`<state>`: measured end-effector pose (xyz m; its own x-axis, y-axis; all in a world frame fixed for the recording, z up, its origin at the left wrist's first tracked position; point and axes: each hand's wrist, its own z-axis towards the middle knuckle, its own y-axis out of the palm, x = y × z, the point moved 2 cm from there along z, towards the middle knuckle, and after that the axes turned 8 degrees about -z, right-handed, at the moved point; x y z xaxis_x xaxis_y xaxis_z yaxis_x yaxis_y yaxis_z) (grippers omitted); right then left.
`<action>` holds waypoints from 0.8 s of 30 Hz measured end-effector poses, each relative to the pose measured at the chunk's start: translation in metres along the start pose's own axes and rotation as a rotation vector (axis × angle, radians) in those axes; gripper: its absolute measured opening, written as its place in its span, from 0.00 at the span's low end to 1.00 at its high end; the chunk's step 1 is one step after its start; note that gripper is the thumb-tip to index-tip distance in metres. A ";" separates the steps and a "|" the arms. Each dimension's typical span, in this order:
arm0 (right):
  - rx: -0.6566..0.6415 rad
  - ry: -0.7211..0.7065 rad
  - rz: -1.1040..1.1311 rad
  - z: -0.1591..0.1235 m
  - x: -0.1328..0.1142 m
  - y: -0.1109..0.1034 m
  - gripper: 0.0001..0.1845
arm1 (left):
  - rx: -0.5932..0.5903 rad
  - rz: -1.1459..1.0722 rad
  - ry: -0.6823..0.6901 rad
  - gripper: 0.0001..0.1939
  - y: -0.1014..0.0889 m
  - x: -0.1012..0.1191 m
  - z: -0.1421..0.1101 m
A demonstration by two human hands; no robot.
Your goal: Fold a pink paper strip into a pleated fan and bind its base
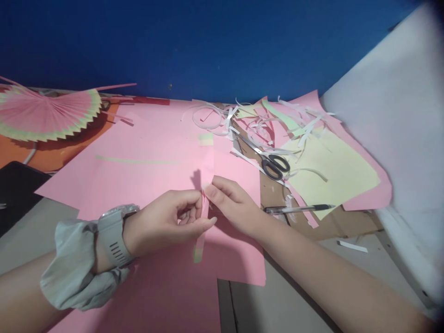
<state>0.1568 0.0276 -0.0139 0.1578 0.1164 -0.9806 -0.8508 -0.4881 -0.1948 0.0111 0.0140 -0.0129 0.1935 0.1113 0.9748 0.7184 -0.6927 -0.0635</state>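
Between my two hands is a narrow folded pink paper strip (207, 169) with pale green ends, held upright over pink sheets. My left hand (176, 215), with a watch (116, 231) and a grey-green scrunchie (78, 263) on its wrist, pinches the strip's lower part between thumb and fingers. My right hand (237, 201) grips the strip just above, its thumb pressed against the folds. Large pink paper sheets (149, 134) lie under both hands. A thin green strip (138, 160) rests on the pink paper to the left.
A pleated pink paper fan (48, 111) with a green-yellow edge lies at the left. Black-handled scissors (274, 164), a pen (298, 209), paper scraps (267, 122) and a yellow sheet (333, 166) lie to the right on cardboard (305, 231). Behind stands a blue wall (208, 46).
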 end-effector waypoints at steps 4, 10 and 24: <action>0.021 -0.008 -0.065 0.000 -0.001 0.000 0.20 | 0.016 0.036 0.018 0.14 0.000 0.002 0.000; 0.018 0.017 -0.050 -0.002 -0.001 0.001 0.17 | 0.016 0.080 0.062 0.15 0.000 0.004 0.000; -0.091 0.037 0.219 0.000 0.000 -0.001 0.14 | 0.012 0.146 0.072 0.15 0.000 0.005 0.000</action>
<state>0.1576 0.0275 -0.0142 -0.0057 -0.0315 -0.9995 -0.8184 -0.5741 0.0228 0.0117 0.0142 -0.0082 0.2489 -0.0417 0.9676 0.6943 -0.6889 -0.2083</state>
